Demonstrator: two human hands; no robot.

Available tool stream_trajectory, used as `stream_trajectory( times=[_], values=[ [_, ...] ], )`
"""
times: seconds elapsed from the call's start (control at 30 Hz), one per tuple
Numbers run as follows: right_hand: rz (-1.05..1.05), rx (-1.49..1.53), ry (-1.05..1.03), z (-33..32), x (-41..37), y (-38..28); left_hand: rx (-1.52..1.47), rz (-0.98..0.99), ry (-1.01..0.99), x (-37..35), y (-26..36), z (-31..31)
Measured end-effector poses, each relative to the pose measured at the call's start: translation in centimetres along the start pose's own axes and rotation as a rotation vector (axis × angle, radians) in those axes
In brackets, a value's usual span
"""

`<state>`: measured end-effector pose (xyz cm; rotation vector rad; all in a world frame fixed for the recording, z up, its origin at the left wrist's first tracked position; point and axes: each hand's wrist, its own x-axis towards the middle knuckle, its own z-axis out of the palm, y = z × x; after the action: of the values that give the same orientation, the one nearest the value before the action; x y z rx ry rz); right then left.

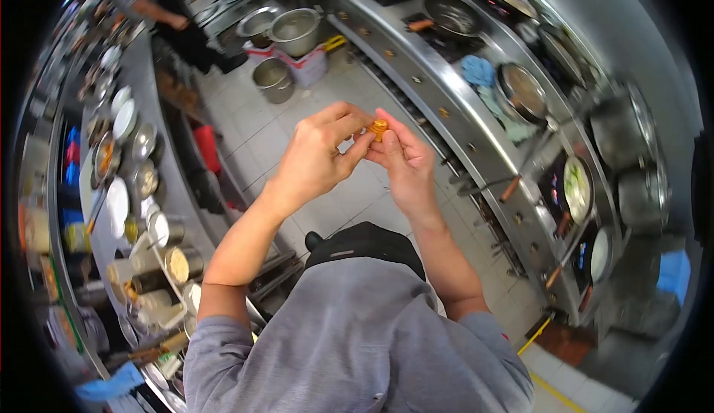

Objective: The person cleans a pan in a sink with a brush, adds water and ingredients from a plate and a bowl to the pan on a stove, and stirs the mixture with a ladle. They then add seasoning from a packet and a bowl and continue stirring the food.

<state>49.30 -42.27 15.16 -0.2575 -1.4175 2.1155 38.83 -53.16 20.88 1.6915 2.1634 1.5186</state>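
My left hand (320, 149) and my right hand (407, 166) are raised in front of my chest, above the tiled floor. Their fingertips meet around a small orange-yellow thing (378, 129) with a ridged or coiled look; its kind is too small to make out. The thumb and fingers of the left pinch its near left side. On its other side, the right thumb and fingers close on it. Fingers cover part of it.
Along the right runs a stove with a frying pan (452, 15), a pan with pale food and greens (576, 190), and a blue cloth (477, 71). The left counter (160, 126) carries plates, bowls and a container caddy. Metal pots (274, 82) and another person (175, 22) are ahead.
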Motion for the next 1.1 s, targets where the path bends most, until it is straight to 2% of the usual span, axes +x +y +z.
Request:
stream_trajectory(
  times=[0.2,0.33,0.43,0.63,0.73,0.97,1.1],
  values=[
    [-0.188,-0.033,0.265,-8.3,-4.1,-1.9,-0.044,0.1,-0.059,2.7,3.6,10.8],
    [-0.215,-0.067,0.414,-12.8,-6.7,-3.4,-0.055,0.219,-0.077,3.6,4.9,16.7],
    [-0.27,-0.041,0.533,-14.9,-7.8,-4.4,-0.164,0.114,-0.118,3.9,6.9,19.6],
    [-0.293,-0.117,0.571,-18.2,-8.9,-5.7,-0.41,-0.06,-0.442,6.6,6.8,22.5],
    [-0.265,-0.177,0.572,-19.4,-8.9,-6.9,-0.491,-0.068,-0.603,8.8,6.5,23.2],
    [-0.188,-0.291,0.57,-21.6,-7.2,-7.7,-0.901,-0.255,-0.802,11.9,2.9,25.9],
    [-0.16,-0.124,0.616,-21.7,-5.9,-7.4,-1.115,-0.315,-0.84,13.3,0.8,27.2]
  ],
)
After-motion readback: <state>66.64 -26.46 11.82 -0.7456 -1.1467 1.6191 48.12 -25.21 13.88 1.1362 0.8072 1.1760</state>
